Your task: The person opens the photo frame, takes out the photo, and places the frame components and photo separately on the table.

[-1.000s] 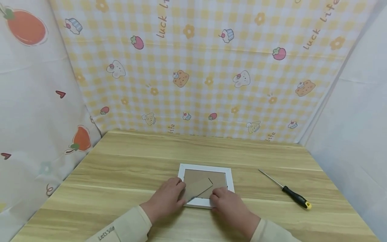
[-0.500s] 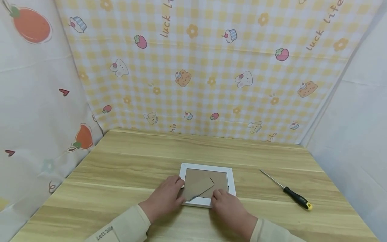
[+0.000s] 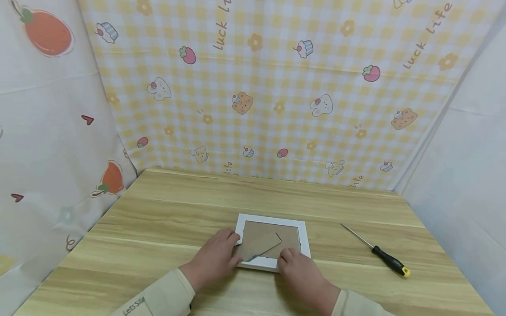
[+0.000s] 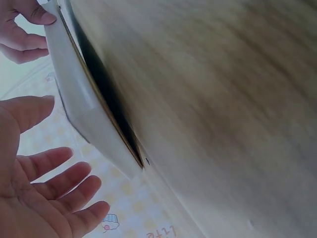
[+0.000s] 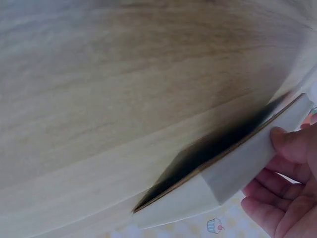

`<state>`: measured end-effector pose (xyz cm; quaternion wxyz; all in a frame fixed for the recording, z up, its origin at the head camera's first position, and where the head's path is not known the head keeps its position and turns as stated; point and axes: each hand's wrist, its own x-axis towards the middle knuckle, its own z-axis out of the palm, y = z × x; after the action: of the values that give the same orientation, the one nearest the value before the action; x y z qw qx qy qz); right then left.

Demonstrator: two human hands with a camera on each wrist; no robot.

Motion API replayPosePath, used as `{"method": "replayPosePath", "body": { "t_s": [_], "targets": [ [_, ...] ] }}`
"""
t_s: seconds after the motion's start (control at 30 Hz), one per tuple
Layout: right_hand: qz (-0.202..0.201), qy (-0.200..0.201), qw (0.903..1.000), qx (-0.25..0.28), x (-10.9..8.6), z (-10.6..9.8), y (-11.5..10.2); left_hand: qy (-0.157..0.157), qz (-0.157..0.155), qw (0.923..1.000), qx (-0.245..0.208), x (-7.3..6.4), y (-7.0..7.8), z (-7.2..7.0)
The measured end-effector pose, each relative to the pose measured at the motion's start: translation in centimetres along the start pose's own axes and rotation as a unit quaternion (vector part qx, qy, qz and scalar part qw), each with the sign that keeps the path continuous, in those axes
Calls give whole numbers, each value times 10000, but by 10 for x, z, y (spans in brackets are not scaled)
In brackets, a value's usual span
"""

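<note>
A white picture frame (image 3: 271, 218) lies on the table, its brown backing board (image 3: 290, 235) facing up. A brown stand leg (image 3: 258, 243) slants across the board, its lower left end reaching over the white border beside my left hand (image 3: 217, 254). That hand is at the frame's left side, fingertips right at the border in the head view. In the left wrist view its fingers are spread and loosely bent, thumb close to the side. My right hand (image 3: 300, 270) grips the near right part of the frame, thumb (image 5: 283, 141) on its side and fingers over the top.
A screwdriver (image 3: 389, 259) with a black and yellow handle lies to the right of the frame. Behind the wooden table (image 3: 178, 197) hangs a yellow checked cloth (image 3: 261, 79), and white cloths (image 3: 47, 145) hang at both sides.
The whole head view has shifted slightly to the right. Both hands stay at the frame, and the left fingers shift only slightly at its border.
</note>
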<state>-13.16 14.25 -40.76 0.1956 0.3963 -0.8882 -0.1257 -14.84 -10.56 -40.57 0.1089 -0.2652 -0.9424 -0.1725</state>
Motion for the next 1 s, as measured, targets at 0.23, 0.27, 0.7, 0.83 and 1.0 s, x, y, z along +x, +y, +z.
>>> {"method": "replayPosePath", "body": {
  "t_s": [0.23,0.27,0.7,0.83,1.0],
  "targets": [
    [255,277,9984,415,0,-5,2,66,-156,9996,-208,-1,2,-1],
    [286,299,9981,468,1,-6,2,96,-138,9996,-212,-1,3,-2],
    [637,442,9897,1202,4,-18,7,484,829,9954,-62,3,13,-6],
    [695,477,9880,1291,5,-21,8,456,971,9942,0,4,15,-5],
    [674,518,9877,1316,6,-22,11,512,1004,9936,118,5,18,-5]
  ]
}}
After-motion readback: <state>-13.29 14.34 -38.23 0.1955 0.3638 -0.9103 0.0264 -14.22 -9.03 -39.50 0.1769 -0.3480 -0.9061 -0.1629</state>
